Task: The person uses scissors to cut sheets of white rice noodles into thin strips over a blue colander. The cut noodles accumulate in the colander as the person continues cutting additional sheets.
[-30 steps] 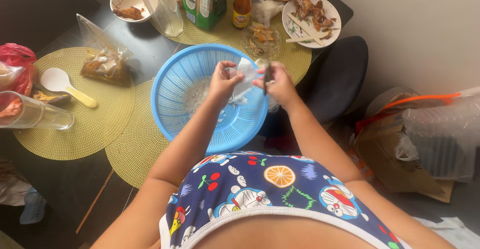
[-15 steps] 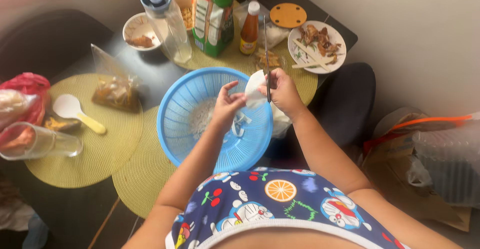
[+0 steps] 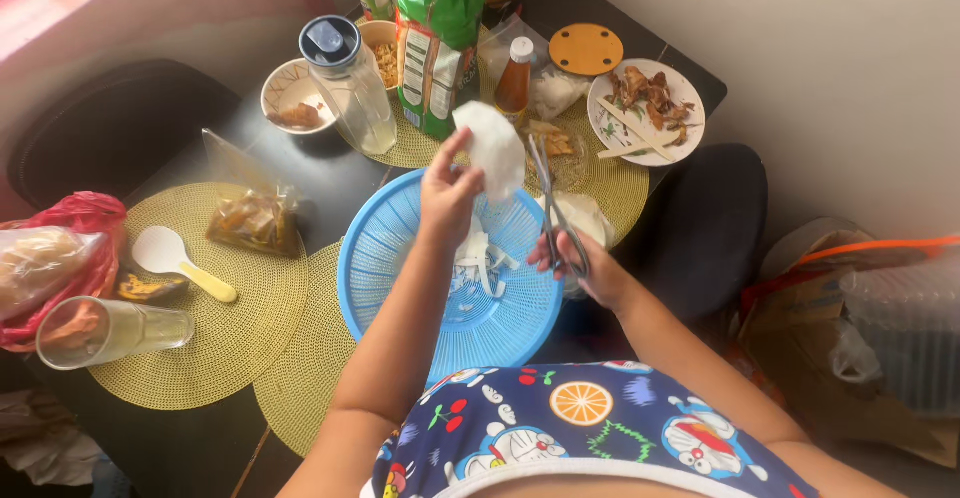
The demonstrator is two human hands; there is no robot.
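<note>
Since a moment ago, your left hand (image 3: 447, 193) has lifted the white sheet (image 3: 492, 145), pinched between fingertips, above the blue colander (image 3: 400, 268) so strips land inside. Your right hand (image 3: 580, 263) grips scissors (image 3: 555, 213), blades slightly parted, beside it on the desk (image 3: 320, 173).

A thin, white, rounded sheet (image 3: 492, 143) is held upright above the far rim of the round blue plastic colander (image 3: 400, 258). Grey metal scissors (image 3: 556, 220) point upward over its right rim.
</note>
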